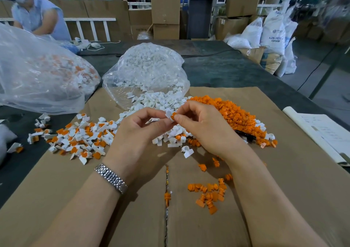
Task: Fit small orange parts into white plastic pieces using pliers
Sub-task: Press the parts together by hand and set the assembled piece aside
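My left hand [140,131] pinches a small white plastic piece [168,114] between thumb and fingers above the cardboard. My right hand [200,125] pinches a small orange part [173,115] and holds it against that white piece. Behind my hands spreads a heap of white pieces [161,101], with a heap of orange parts [231,112] to its right. Dark-handled pliers [246,135] lie half buried at the edge of the orange heap, right of my right hand. A pile of assembled white-and-orange pieces [81,137] lies to the left.
Flattened cardboard [284,190] covers the dark table. An open clear bag of white pieces [147,67] stands behind the heaps; a larger bag of assembled pieces [37,72] is at left. Loose orange parts [210,193] lie nearby, papers [322,133] at right. A person [37,14] sits at far left.
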### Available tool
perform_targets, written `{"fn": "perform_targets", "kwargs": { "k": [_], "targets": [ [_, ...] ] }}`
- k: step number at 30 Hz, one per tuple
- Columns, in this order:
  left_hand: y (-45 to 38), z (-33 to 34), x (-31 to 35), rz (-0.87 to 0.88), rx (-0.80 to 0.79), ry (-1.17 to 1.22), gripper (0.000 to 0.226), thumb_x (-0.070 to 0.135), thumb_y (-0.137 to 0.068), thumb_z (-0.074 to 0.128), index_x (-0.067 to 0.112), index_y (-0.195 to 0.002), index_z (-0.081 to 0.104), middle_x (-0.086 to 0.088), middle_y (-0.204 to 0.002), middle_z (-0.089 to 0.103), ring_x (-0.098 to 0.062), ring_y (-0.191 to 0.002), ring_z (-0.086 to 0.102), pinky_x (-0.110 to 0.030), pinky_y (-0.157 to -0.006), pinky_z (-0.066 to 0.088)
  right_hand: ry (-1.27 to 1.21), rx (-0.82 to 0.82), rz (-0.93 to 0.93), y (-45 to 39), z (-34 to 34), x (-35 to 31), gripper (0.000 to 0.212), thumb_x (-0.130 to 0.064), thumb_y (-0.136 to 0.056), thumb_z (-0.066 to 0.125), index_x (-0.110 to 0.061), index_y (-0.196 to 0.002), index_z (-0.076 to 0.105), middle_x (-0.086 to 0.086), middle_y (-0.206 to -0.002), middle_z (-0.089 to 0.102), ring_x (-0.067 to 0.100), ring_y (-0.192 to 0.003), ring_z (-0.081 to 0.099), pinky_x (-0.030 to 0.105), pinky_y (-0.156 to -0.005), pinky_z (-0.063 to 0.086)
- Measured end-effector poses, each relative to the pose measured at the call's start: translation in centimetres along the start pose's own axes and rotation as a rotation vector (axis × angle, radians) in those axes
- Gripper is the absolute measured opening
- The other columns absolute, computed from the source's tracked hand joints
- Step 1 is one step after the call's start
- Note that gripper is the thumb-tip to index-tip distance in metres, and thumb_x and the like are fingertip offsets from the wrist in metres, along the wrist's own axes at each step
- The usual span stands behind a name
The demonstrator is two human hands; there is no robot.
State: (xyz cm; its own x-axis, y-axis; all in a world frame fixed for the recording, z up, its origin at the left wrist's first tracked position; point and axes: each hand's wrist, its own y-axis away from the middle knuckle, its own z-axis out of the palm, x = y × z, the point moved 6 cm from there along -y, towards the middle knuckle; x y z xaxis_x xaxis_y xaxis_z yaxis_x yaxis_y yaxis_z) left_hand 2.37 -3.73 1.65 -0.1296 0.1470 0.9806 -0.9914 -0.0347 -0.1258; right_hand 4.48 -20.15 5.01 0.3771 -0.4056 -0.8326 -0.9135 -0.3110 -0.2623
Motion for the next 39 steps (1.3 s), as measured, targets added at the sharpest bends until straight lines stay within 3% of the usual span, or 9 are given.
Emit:
{"fn": "perform_targets", "kwargs": {
  "k": [2,5,9,14,19,24,30,33,39],
  "targets": [
    [-0.1,0.2,-0.5,-0.09,-0.018,0.172,0.035,0.011,-0.07,0.084,0.006,-0.103,0.075,-0.018,-0.106,0.076,-0.033,-0.101,0.075,-0.034,-0.084,0.062,0.014,-0.004,-0.026,0.1,0.1,-0.2,0.006,-0.023,-0.099,0.064,-0.018,-0.098,0.067,-0.01,-0.077,0.06,-0.001,-0.062,0.049,0.013,-0.06,0.042],
    [-0.1,0.5,-0.6,-0.144,-0.065,0.233,0.026,0.006,-0.073,0.077,0.002,-0.098,0.077,-0.026,-0.102,0.075,-0.036,-0.093,0.076,-0.026,-0.074,0.062,0.027,0.002,-0.051,0.2,0.1,-0.3,0.005,-0.021,-0.099,0.064,-0.016,-0.1,0.067,-0.013,-0.076,0.059,-0.004,-0.061,0.05,0.013,-0.061,0.042],
    [-0.3,0.3,-0.1,-0.046,-0.082,0.133,0.025,0.006,-0.076,0.076,0.002,-0.101,0.077,-0.023,-0.099,0.076,-0.035,-0.092,0.076,-0.026,-0.075,0.061,0.021,0.03,-0.038,0.1,0.5,-0.3,0.003,-0.02,-0.098,0.065,-0.019,-0.096,0.065,-0.016,-0.068,0.06,-0.005,-0.06,0.055,0.012,-0.057,0.042],
    [-0.3,0.1,0.2,0.046,-0.048,-0.023,0.028,0.006,-0.081,0.074,0.003,-0.108,0.074,-0.015,-0.098,0.078,-0.029,-0.093,0.077,-0.026,-0.078,0.061,0.024,0.079,0.012,0.0,0.8,0.0,0.007,-0.025,-0.095,0.066,-0.021,-0.091,0.064,-0.008,-0.076,0.063,0.002,-0.063,0.052,0.018,-0.059,0.042],
    [-0.1,0.5,0.1,-0.044,-0.05,0.11,0.035,0.01,-0.073,0.077,0.001,-0.107,0.075,-0.019,-0.101,0.077,-0.029,-0.092,0.077,-0.026,-0.076,0.062,-0.059,0.063,0.025,0.2,0.6,0.0,0.012,-0.028,-0.091,0.074,-0.019,-0.092,0.065,-0.006,-0.078,0.065,0.002,-0.063,0.056,0.017,-0.058,0.045],
    [-0.4,0.2,0.0,-0.105,-0.059,0.242,0.033,0.003,-0.074,0.072,-0.002,-0.107,0.074,-0.021,-0.101,0.077,-0.027,-0.089,0.077,-0.024,-0.072,0.061,-0.077,-0.045,-0.09,0.3,-0.1,-0.7,0.034,-0.023,-0.087,0.079,-0.027,-0.118,0.064,-0.009,-0.098,0.064,0.0,-0.07,0.055,0.014,-0.066,0.046],
    [-0.3,0.2,-0.2,-0.131,-0.112,0.198,0.036,0.005,-0.078,0.073,-0.003,-0.114,0.073,-0.021,-0.105,0.076,-0.027,-0.088,0.075,-0.024,-0.07,0.06,0.013,0.037,-0.204,0.3,-0.2,-1.3,0.023,-0.02,-0.088,0.079,-0.022,-0.11,0.076,-0.01,-0.096,0.067,0.008,-0.086,0.063,0.021,-0.077,0.052],
    [-0.4,0.1,-0.1,-0.134,-0.088,0.173,0.034,0.005,-0.076,0.074,-0.002,-0.11,0.074,-0.02,-0.096,0.075,-0.024,-0.075,0.073,-0.024,-0.064,0.059,0.099,0.079,-0.247,0.4,-0.1,-1.5,0.021,-0.017,-0.087,0.079,-0.018,-0.108,0.077,-0.01,-0.092,0.064,0.008,-0.084,0.063,0.024,-0.078,0.054],
    [-0.2,0.1,0.0,-0.194,-0.076,0.23,0.014,0.017,-0.072,0.081,0.006,-0.081,0.077,-0.025,-0.096,0.075,-0.033,-0.085,0.077,-0.028,-0.072,0.063,0.219,0.115,-0.32,0.5,-0.1,-1.8,0.02,-0.015,-0.087,0.079,-0.012,-0.106,0.075,-0.003,-0.096,0.065,0.01,-0.083,0.063,0.031,-0.079,0.054]
  ]
}}
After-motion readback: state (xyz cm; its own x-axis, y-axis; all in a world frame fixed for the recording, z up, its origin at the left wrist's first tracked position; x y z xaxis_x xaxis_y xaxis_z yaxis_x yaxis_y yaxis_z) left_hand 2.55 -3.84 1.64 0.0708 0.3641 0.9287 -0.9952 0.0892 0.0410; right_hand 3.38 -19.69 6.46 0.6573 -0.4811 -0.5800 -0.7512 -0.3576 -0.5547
